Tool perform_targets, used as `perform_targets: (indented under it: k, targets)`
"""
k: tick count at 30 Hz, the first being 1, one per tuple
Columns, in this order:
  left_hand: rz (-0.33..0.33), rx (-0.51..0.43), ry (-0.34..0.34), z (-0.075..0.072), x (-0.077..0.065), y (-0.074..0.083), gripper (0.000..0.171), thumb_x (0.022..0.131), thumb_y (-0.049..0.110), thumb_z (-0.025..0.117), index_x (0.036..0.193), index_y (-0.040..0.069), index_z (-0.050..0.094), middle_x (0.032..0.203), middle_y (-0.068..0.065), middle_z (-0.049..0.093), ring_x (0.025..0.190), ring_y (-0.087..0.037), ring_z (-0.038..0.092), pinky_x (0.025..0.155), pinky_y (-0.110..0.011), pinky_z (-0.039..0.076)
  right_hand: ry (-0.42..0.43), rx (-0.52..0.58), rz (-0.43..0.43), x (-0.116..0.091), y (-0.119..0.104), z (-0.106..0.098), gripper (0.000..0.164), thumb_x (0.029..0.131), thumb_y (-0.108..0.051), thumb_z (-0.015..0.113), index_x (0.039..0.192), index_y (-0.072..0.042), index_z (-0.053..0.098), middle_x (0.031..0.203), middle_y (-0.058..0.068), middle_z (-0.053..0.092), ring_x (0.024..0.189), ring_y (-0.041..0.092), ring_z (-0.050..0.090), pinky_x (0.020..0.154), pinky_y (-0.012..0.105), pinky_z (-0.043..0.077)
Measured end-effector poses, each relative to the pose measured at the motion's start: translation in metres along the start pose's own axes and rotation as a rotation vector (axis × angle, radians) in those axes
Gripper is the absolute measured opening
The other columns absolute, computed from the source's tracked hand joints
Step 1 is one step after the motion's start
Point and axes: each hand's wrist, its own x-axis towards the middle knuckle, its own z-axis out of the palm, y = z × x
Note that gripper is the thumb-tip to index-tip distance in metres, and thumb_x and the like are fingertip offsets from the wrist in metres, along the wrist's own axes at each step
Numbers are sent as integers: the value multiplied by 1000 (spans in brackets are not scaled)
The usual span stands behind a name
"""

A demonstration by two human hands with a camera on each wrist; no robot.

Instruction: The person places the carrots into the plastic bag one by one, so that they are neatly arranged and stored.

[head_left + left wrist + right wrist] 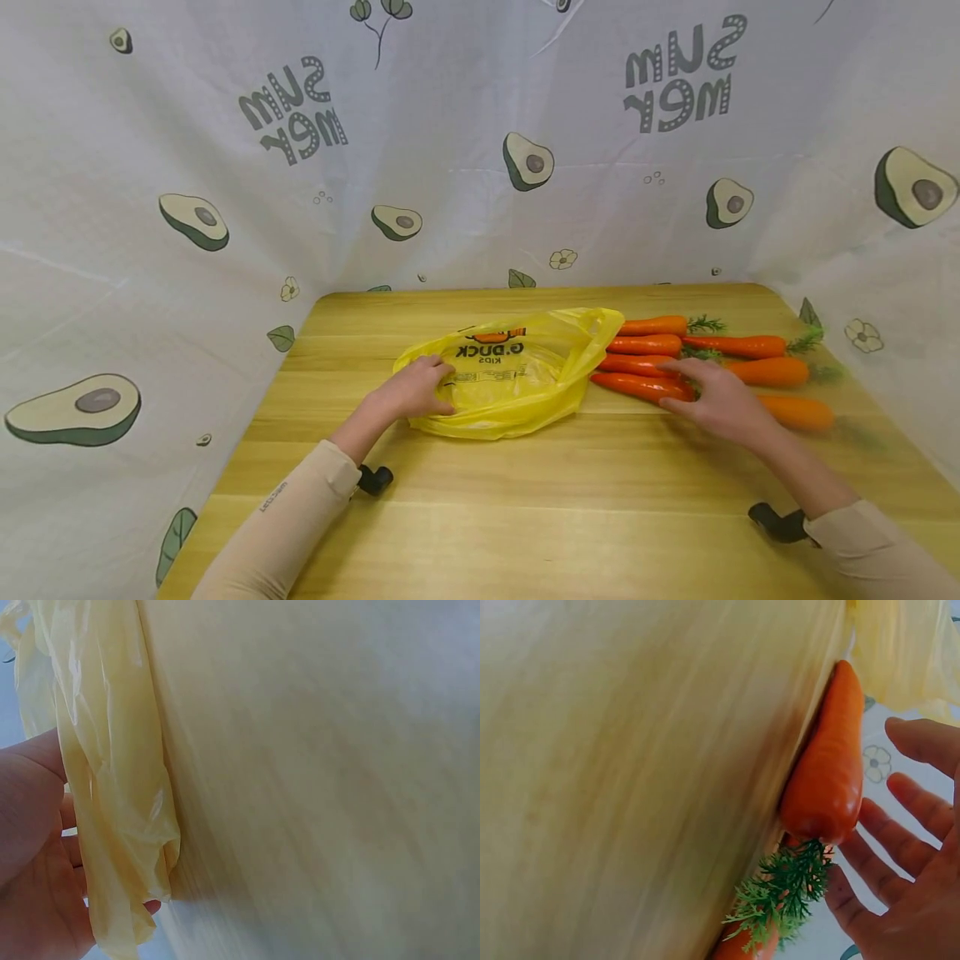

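Note:
A yellow plastic bag printed "G.DUCK KIDS" lies on the table with its mouth spread wide. My left hand is at the bag's left end, its fingers reaching inside the rim. In the left wrist view, bag film covers part of that hand. Over on the right, my right hand hovers with spread fingers by the nearest red-orange carrot. The right wrist view shows that carrot with its green top, just beside the fingers.
Several more carrots lie in two columns to the bag's right, among them a thick orange carrot and another near my right wrist. The wooden table is backed by a white avocado-print curtain.

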Motion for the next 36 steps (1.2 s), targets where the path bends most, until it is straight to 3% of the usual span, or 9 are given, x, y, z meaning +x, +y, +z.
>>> perform_targets:
  k: [7, 13, 26, 36]
  targets:
    - [-8, -8, -5, 0, -1, 1, 76, 86, 45, 79, 147, 10, 51, 149, -14, 48, 137, -31, 46, 113, -46, 41, -17, -10, 0, 2, 1, 4, 57, 88, -28, 77, 135, -1, 60, 138, 34, 53, 126, 56, 46, 100, 74, 37]
    - [0, -2, -25, -1, -1, 1, 78, 86, 46, 79, 148, 10, 50, 146, -13, 49, 131, -29, 49, 107, -45, 46, -47, -44, -17, 3, 3, 9, 49, 88, -18, 75, 132, -2, 64, 135, 33, 57, 125, 56, 48, 100, 73, 37]
    - [-22, -3, -31, -1, 0, 2, 79, 85, 45, 80, 149, 10, 49, 147, -12, 47, 132, -27, 49, 108, -44, 46, -21, -71, -65, 3, 6, 13, 46, 88, -14, 74, 131, -1, 65, 131, 32, 60, 122, 54, 53, 99, 70, 41]
    - [-19, -10, -36, -3, -1, 6, 78, 86, 44, 80, 150, 10, 49, 148, -14, 46, 133, -29, 48, 109, -45, 45, -75, -60, -74, 3, 5, 9, 44, 90, -14, 73, 132, -1, 64, 135, 35, 56, 127, 58, 47, 100, 74, 37]
